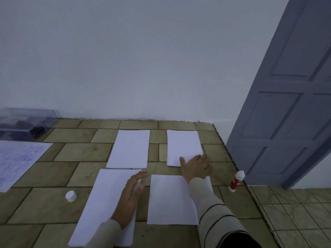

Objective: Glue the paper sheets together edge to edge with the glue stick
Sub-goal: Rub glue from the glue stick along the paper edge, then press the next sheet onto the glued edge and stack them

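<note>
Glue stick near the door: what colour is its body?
The glue stick has a red body with white ends, seen best in the head view.

The tiled floor [53, 208] bears four paper sheets [129, 149], white cap [71, 196], glue stick [236, 181], seemingly a clear case [23, 122].

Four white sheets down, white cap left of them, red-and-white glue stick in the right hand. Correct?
No. The red-and-white glue stick is not held: it sits on the tiled floor by the grey door. The right hand lies open on the far-right white paper sheet. The rest of your statement holds. The head view shows this.
</note>
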